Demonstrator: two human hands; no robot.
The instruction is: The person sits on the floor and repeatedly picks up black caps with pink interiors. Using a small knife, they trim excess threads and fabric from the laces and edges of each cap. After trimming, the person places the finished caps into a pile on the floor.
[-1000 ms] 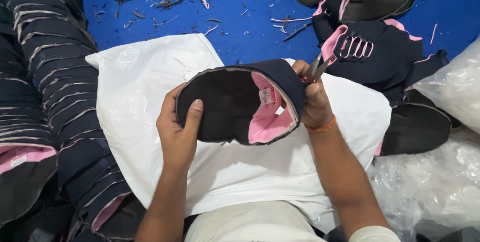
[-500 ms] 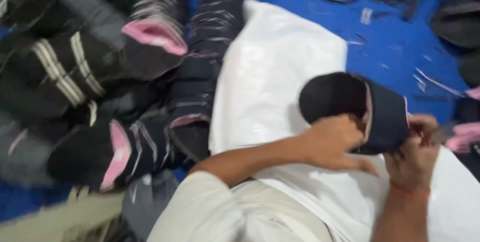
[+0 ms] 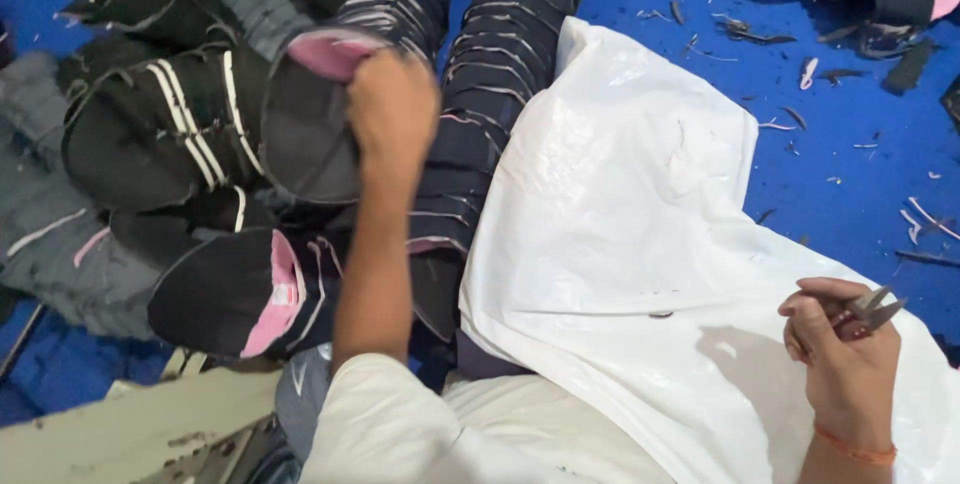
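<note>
The left hand (image 3: 392, 109) is stretched out to the pile of shoe uppers (image 3: 300, 144) on the person's left and is closed on 1 dark upper with pink lining (image 3: 312, 114), at the top of the pile. The right hand (image 3: 845, 359) rests apart on the white plastic sheet (image 3: 620, 204) over the lap, fingers curled around small snips (image 3: 872, 312); the blades look almost closed and touch nothing. I judge that the step in hand is the exchange of pieces at the pile, so the next move calls for bringing an upper over the sheet, near to the snips, with its edge turned up for trimming. Compared with 0.5 s ago, the upper is no longer between both hands above the sheet: the hands are now well apart, and the view has turned more to the pile. The blue floor (image 3: 850, 174) has thread scraps (image 3: 740, 29).
</note>
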